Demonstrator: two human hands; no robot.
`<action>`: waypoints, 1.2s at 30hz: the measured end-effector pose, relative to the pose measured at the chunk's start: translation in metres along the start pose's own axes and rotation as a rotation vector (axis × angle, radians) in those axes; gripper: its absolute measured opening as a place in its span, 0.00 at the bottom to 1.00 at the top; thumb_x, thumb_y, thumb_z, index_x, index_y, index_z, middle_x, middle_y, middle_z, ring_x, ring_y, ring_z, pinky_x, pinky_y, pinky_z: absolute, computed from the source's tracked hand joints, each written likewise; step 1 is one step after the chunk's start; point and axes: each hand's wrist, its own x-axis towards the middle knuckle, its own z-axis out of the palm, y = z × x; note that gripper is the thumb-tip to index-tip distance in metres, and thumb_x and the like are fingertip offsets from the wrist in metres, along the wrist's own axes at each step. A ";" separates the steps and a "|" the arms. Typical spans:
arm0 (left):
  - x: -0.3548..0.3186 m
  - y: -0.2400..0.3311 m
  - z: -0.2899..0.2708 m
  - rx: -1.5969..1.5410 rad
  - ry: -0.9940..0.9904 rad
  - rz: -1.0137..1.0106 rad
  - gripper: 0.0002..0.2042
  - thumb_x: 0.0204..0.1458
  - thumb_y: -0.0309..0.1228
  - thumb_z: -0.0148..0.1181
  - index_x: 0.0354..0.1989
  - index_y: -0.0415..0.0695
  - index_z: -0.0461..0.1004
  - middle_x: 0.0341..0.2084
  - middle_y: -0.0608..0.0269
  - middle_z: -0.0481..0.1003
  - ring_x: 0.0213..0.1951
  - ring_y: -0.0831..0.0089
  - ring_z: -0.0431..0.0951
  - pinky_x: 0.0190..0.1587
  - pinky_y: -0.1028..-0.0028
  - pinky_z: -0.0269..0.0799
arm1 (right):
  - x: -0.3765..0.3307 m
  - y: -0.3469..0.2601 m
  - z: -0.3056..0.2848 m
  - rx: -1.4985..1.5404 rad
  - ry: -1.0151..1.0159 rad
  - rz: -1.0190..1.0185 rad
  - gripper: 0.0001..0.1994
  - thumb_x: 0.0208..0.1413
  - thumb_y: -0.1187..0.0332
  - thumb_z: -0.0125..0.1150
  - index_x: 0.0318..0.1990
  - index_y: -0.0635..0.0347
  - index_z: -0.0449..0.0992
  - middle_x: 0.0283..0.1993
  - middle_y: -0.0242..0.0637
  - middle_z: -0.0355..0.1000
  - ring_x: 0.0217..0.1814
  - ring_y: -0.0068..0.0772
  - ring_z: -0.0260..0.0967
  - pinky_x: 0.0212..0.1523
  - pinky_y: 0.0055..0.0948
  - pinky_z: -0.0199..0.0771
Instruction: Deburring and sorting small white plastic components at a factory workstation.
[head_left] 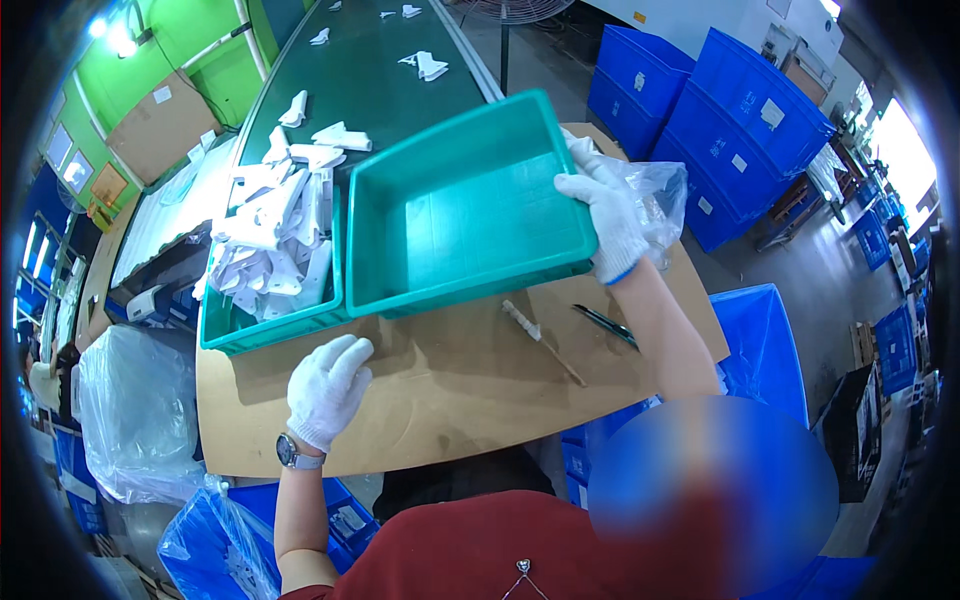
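My right hand [608, 215], in a white glove, grips the right side of a green plastic bin [470, 215]. The bin holds nothing and is tilted, its left end against a second green bin [275, 334]. White plastic parts [280, 235] are heaped in that second bin, some above its rim. My left hand [328, 392], also gloved, hovers over the near left of the brown table [440, 410], just in front of the filled bin. It holds nothing; its fingers are slightly bent, with the thumb apart.
A green conveyor belt [385, 85] with scattered white parts runs away behind the bins. On the table lie a brush-like stick [545, 345] and a dark slim tool [605, 325]. A clear plastic bag [655, 200] sits beyond my right hand. Blue crates [720, 130] stand stacked at right.
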 end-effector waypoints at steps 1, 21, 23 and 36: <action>-0.011 -0.003 -0.003 -0.005 -0.011 -0.003 0.20 0.45 0.27 0.68 0.50 0.48 0.76 0.46 0.55 0.78 0.44 0.53 0.79 0.45 0.59 0.77 | 0.011 0.017 -0.004 0.009 -0.110 0.057 0.31 0.58 0.78 0.57 0.71 0.63 0.61 0.58 0.45 0.73 0.52 0.34 0.76 0.53 0.32 0.78; -0.132 -0.039 -0.006 -0.123 -0.049 -0.280 0.18 0.47 0.27 0.67 0.49 0.44 0.77 0.47 0.51 0.78 0.48 0.50 0.79 0.49 0.59 0.76 | 0.051 0.092 -0.015 -1.589 0.123 0.196 0.23 0.58 0.52 0.57 0.52 0.60 0.77 0.56 0.53 0.75 0.59 0.54 0.72 0.59 0.45 0.71; -0.136 -0.036 -0.004 -0.120 -0.070 -0.254 0.17 0.47 0.27 0.67 0.48 0.44 0.77 0.47 0.51 0.78 0.47 0.51 0.79 0.49 0.58 0.76 | 0.018 0.057 -0.004 -1.772 0.014 -0.081 0.27 0.59 0.51 0.55 0.62 0.56 0.72 0.58 0.52 0.73 0.60 0.56 0.69 0.61 0.46 0.68; -0.159 -0.007 0.022 -0.165 0.082 -0.388 0.16 0.48 0.24 0.66 0.48 0.43 0.78 0.46 0.50 0.79 0.47 0.51 0.80 0.51 0.60 0.76 | -0.067 -0.014 -0.100 -1.713 0.214 0.221 0.32 0.47 0.60 0.65 0.63 0.49 0.70 0.63 0.48 0.69 0.61 0.56 0.70 0.60 0.44 0.72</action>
